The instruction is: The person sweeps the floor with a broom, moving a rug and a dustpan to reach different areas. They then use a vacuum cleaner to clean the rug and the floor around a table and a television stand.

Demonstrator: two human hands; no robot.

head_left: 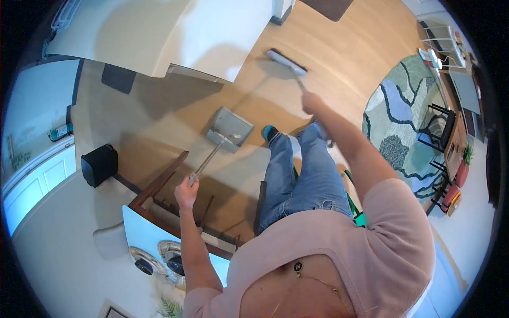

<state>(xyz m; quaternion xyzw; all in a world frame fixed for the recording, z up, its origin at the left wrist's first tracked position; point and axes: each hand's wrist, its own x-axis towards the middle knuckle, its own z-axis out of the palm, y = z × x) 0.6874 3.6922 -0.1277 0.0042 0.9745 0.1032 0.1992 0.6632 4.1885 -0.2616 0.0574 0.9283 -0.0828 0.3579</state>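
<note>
Landmark: dustpan (231, 129), flat on the wood floor (350, 69), just ahead of your feet.
L grip: your left hand (186, 194) is clenched round the top end of the dustpan handle (209, 159).
Pan axis: handle runs from your L hand up-right to the pan; pan mouth looks to face away from you, toward the white cabinet (212, 32) — can't tell for sure.
R grip: your right hand (313, 103) is wrapped round the broom stick, arm stretched fwd.
Broom head (286, 62): on the floor, beyond & to the right of the dustpan, well apart from it; long axis slants down-right.
Key relation: broom head lies farther from you than the pan, off its right side; a sweep twd the pan would go back & left.
Nearer hand: R hand to broom head; L hand to pan, via handle only.
Dirt: none I can make out betw. broom & pan.
</note>
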